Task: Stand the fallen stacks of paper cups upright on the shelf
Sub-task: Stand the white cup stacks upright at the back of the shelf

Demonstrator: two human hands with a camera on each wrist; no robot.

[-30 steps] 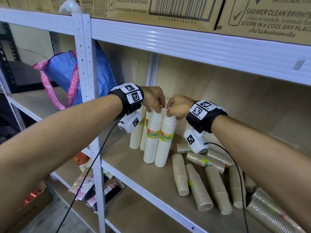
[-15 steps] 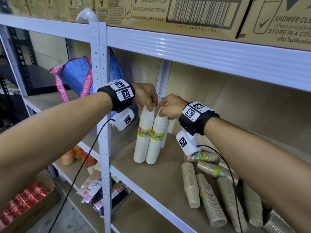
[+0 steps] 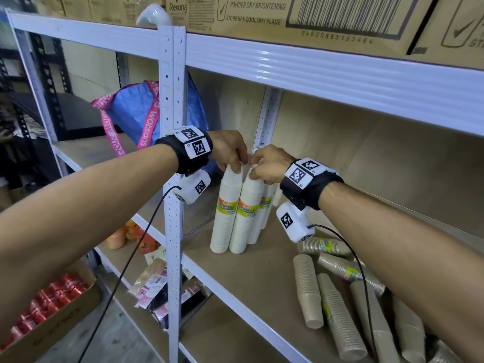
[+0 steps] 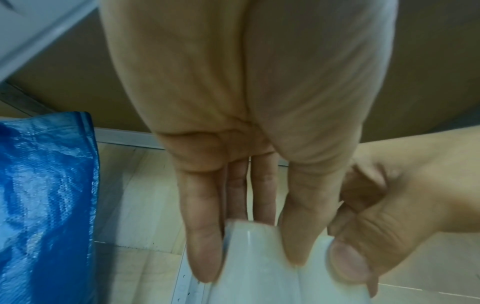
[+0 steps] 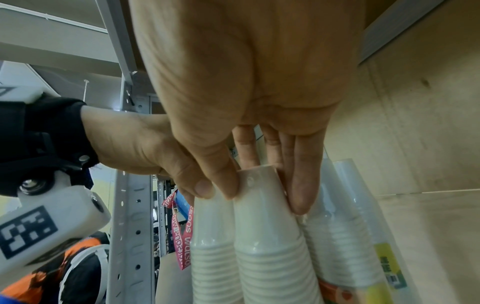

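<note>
head cam, left hand: my left hand [image 3: 230,150] pinches the top of the leftmost white cup stack [image 3: 225,213], fingers curled down round its tip.
head cam, right hand: my right hand [image 3: 269,163] grips the top of the next white stack [image 3: 247,216], right beside the first, so both hands sit nearly knuckle to knuckle.
head cam, white stacks: both stand upright on the wooden shelf [image 3: 262,279], touching each other, with more white stacks [image 3: 265,205] tucked just behind, near the left upright post [image 3: 172,179].
head cam, brown stacks: a bunch of brown cup stacks [image 3: 337,305] still lie on their sides on the same shelf, under my right forearm.
head cam, other stuff: blue bag [image 3: 136,113] on the next bay over, cardboard boxes [image 3: 288,19] on the shelf above.
left wrist cam: fingers [image 4: 205,236] point down and clamp on the white stack's top [image 4: 252,263]; my other hand's thumb [image 4: 348,261] presses right next to it. Blue bag [image 4: 46,205] at left.
right wrist cam: thumb [image 5: 221,174] and fingers squeeze the top cup of my stack [image 5: 270,236]; the left hand [image 5: 145,148] holds the neighbouring stack [image 5: 213,246]. How many stacks sit behind is kinda hard to tell here, looks like two [image 5: 348,216].
</note>
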